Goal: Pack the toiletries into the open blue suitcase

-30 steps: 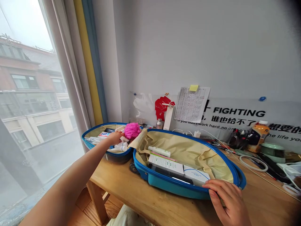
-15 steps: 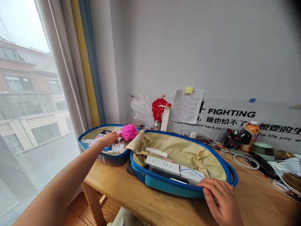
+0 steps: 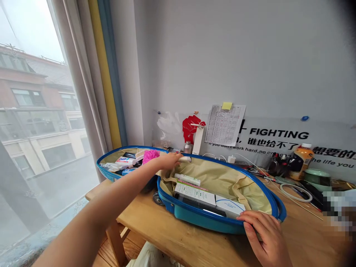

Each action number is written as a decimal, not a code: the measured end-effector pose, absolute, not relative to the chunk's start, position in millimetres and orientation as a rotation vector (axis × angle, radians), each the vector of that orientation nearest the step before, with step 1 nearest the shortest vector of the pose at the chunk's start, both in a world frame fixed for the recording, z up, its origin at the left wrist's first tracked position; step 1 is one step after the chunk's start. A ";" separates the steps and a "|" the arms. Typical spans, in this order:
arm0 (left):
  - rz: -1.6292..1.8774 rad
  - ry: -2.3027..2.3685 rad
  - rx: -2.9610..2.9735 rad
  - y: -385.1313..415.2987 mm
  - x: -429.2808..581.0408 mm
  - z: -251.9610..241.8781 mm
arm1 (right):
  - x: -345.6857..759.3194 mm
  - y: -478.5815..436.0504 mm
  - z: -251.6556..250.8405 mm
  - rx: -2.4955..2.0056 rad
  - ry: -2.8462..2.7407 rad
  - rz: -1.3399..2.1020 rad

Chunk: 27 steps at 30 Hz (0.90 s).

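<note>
A blue suitcase lies spread in two halves on the wooden table. My left hand [image 3: 170, 160] is over the far left side of the right half [image 3: 222, 167], closed around a small white tube [image 3: 185, 159] whose end sticks out past the fingers. My right hand [image 3: 263, 230] grips the near right rim of that half, fingers over the edge and thumb outside. Inside it lie a white bottle [image 3: 188, 180], two white boxes, one a box with green print [image 3: 194, 194] and one a box with a blue line [image 3: 229, 205], and a dark glossy case [image 3: 194, 205].
The left half holds a pink bath puff [image 3: 150, 156], a toothpaste box [image 3: 125, 161] and other toiletries, partly behind my forearm. Behind stand a small clear bottle [image 3: 187, 147] and a white upright box [image 3: 198, 140]. Cables, an orange drink bottle [image 3: 302, 161] and a green-lidded jar [image 3: 317, 179] crowd the right.
My left hand has moved right, from the left half to over the right half, carrying the small white tube. My right hand stays on the rim. The view has shifted slightly.
</note>
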<state>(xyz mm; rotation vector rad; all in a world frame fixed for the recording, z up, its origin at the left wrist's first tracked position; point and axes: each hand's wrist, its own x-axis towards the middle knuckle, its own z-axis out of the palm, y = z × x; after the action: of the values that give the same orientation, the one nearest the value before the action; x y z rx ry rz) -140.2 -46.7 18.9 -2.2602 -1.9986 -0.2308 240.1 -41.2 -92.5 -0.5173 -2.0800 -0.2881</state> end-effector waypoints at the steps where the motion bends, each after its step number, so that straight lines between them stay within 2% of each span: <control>1: -0.190 -1.995 -2.309 -35.4 -131.1 10.7 | 240.3 -41.4 -92.3 -0.520 -2.082 -0.289; 11: 0.019 -2.057 -2.439 9.4 -124.5 -45.8 | 240.5 -43.4 -89.4 -0.517 -2.080 -0.278; 27: 0.020 -2.122 -2.537 16.1 -131.4 -54.9 | 239.5 -45.2 -85.4 -0.485 -2.076 -0.293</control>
<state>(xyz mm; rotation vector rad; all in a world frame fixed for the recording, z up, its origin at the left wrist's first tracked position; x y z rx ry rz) -131.4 16.1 -54.9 -2.5374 -2.1224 0.0200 239.5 -45.2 -85.4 -0.4852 -2.0762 -0.2926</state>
